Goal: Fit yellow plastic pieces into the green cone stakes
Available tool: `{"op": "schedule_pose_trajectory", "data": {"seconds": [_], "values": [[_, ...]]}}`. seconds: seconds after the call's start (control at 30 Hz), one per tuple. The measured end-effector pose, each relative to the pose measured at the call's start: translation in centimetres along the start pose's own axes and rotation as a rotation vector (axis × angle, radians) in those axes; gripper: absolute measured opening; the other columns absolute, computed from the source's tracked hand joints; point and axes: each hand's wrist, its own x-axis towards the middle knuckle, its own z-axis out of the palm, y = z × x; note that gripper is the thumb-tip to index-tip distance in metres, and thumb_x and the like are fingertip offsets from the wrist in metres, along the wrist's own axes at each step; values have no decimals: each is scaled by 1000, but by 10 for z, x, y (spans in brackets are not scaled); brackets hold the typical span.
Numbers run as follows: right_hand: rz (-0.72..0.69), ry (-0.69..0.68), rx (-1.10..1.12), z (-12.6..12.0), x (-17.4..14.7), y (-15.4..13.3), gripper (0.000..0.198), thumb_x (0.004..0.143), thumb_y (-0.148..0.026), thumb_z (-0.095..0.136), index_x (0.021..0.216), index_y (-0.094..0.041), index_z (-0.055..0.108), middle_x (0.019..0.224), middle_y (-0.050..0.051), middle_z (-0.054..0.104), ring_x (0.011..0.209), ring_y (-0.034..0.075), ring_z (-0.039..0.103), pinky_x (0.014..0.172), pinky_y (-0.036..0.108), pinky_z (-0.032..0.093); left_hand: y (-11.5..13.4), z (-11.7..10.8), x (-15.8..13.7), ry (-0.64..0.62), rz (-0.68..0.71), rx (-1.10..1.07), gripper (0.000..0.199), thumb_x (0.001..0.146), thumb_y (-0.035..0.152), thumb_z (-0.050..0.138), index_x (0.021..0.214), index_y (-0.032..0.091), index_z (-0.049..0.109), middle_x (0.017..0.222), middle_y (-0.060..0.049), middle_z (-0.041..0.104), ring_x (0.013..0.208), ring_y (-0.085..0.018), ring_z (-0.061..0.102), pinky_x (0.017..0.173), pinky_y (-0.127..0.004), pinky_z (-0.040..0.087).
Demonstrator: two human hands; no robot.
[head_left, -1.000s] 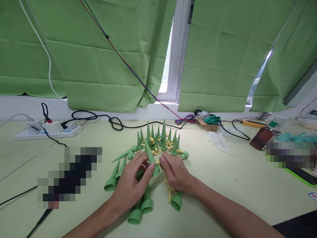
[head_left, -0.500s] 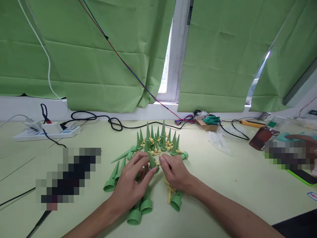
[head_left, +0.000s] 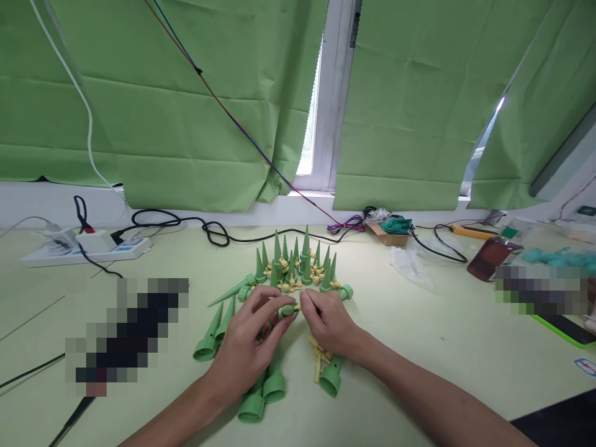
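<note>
My left hand grips a green plant-watering spike between thumb and fingers; its cone is foreshortened and partly covered by the fingers. My right hand is closed in a pinch on a small yellow valve at the spike's side, most of it hidden by the fingertips. Behind both hands stand several upright green spikes with yellow valves on them. More green spikes lie around my left hand. Loose yellow valves lie under my right wrist, beside another lying spike.
A power strip with plugs sits at the back left, near a pixelated dark object. Along the back run black cables and a small cardboard box. On the right are a bottle and a green-edged device.
The spike in my left hand has turned from roughly upright to pointing more end-on. My right hand stays at its side. Another person's hand at the far right has largely left the view.
</note>
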Motion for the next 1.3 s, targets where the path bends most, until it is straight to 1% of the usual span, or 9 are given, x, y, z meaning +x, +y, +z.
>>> {"op": "schedule_pose_trajectory", "data": {"seconds": [0.2,0.37,0.47,0.53,0.6,0.77,0.93,1.07,1.3], "values": [[31,32,-11,0,0,4,32,101,-25,35,69,-22,32,57,-5,36,49,11,34,54,27,26,2,2,0,-18,-176,-111,21,94,30,56,115,28,55,107,-4,55,79,-14,59,63,-24,54],[46,70,1,0,2,5,32,103,-29,34,72,-22,36,60,-3,42,52,12,41,55,26,30,0,1,3,-8,-324,-169,23,96,40,51,114,27,56,103,-3,61,85,-16,60,70,-27,53],[24,64,10,-1,2,4,30,102,-28,34,73,-22,35,61,-3,43,52,12,41,54,26,31,-1,-1,4,-20,-423,-240,30,96,46,49,118,26,56,90,-1,63,79,-17,60,68,-27,52],[4,43,23,-2,1,4,29,102,-27,34,74,-22,35,62,-4,43,52,12,40,54,25,31,-1,-1,5,-41,-454,-268,35,96,50,48,119,25,56,80,0,61,73,-17,59,64,-27,50],[-18,24,34,-2,0,3,28,102,-27,34,74,-22,36,62,-4,43,52,12,39,54,25,31,-1,-2,6,-60,-473,-280,37,94,52,49,119,25,56,79,0,61,71,-17,58,63,-27,49],[-49,3,13,-1,0,3,29,102,-26,35,74,-22,36,65,-3,43,56,13,40,57,26,31,-3,0,7,-62,-479,-299,38,90,53,56,114,24,57,75,1,60,69,-17,59,61,-26,49],[-43,-14,14,-2,0,2,29,103,-26,34,74,-22,36,66,-3,44,57,13,40,57,26,31,-4,1,6,-47,-450,-293,32,89,50,58,108,24,57,81,1,57,72,-16,60,61,-24,50],[-26,-16,9,-1,0,2,28,103,-26,34,74,-22,35,65,-3,43,55,13,38,56,26,30,-2,1,5,-43,-403,-238,28,89,47,59,106,24,56,80,2,56,70,-15,59,59,-24,50],[-14,-15,-32,-1,0,2,30,102,-25,33,72,-22,32,59,-4,40,50,12,36,53,28,28,-1,2,0,-12,-304,-108,32,88,45,61,111,24,55,80,0,59,65,-16,61,47,-22,47]]}}
